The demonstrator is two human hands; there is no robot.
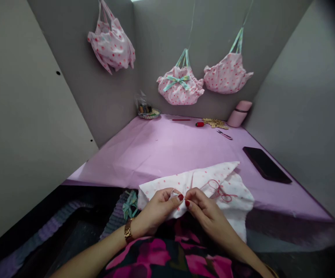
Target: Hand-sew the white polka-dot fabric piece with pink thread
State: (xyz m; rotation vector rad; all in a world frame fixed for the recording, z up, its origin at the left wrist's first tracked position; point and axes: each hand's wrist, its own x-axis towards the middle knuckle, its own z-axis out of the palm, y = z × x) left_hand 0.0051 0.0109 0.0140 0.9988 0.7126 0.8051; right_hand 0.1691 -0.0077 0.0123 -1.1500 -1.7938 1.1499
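Note:
A white cloth with pink dots [231, 189] lies over the table's front edge and hangs down toward my lap. My left hand [167, 202] pinches a fold of it between thumb and fingers. Close beside it, my right hand [199, 204] is closed in a pinch at the same fold; whether a needle is between those fingertips is too small to tell. Loops of red thread [221, 191] lie on the cloth just right of my hands.
The lilac table [161, 146] holds a phone [266, 164], thread snips [224, 134], a red spool [199, 124], a red pencil-like stick [180, 119], a woven mat [215, 123], a pink bottle [239, 114] and a small basket [152, 114]. Dotted fabric pieces [180, 90] hang above, between grey walls.

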